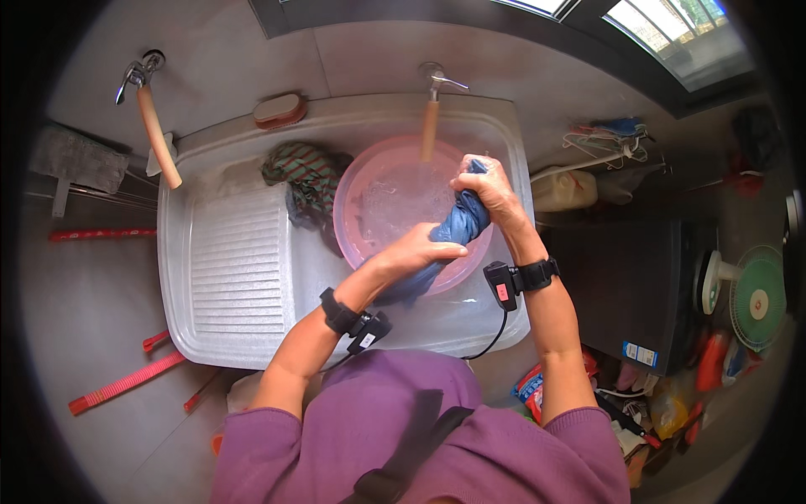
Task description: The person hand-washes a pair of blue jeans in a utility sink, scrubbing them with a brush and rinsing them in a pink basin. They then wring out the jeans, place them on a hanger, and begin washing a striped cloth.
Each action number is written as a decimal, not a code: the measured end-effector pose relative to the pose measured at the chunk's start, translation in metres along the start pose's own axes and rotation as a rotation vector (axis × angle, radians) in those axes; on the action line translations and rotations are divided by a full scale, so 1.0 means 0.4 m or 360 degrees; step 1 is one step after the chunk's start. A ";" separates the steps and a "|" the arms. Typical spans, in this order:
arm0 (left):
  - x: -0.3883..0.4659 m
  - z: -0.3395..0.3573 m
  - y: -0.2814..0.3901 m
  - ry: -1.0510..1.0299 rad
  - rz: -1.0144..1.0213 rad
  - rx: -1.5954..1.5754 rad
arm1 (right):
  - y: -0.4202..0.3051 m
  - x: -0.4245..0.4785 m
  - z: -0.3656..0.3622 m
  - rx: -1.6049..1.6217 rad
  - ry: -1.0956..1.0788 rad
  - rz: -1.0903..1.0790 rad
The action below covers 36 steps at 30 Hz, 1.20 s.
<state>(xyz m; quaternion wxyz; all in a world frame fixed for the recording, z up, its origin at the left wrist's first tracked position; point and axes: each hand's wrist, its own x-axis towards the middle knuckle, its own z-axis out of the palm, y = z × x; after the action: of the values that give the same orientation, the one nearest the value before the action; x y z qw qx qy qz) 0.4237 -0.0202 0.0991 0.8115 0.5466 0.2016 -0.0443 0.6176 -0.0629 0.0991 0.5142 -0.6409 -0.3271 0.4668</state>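
Note:
Both my hands grip a twisted blue cloth (463,217) above a pink plastic basin (350,220) that holds water. My right hand (491,187) is closed around its upper end. Lower down, my left hand (419,247) wraps around the cloth, thumb stretched along it, and the loose lower end hangs over the basin's near rim. The basin stands in a laundry sink (182,340) with a ribbed washboard (236,264) on its left side. Between washboard and basin lies a green and red striped cloth (305,170), with darker wet fabric beside it.
A faucet with a hose (429,129) points down over the basin; another faucet hose (157,138) hangs at the left. A scrub brush (280,110) rests on the sink's back ledge. Right of the sink are a plastic jug (567,189), a dark cabinet-like box (617,283) and a green fan (759,302).

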 end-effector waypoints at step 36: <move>-0.201 -0.140 -0.240 0.0316 -0.0700 -0.0171 | -0.187 -0.211 0.259 -0.0769 -0.0557 -0.0971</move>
<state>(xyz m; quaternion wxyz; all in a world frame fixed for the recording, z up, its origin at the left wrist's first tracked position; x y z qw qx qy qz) 0.3065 -0.0195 0.0279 0.7865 0.4474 0.3966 -0.1552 0.4956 -0.0830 0.1896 0.4006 -0.5278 -0.6840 0.3049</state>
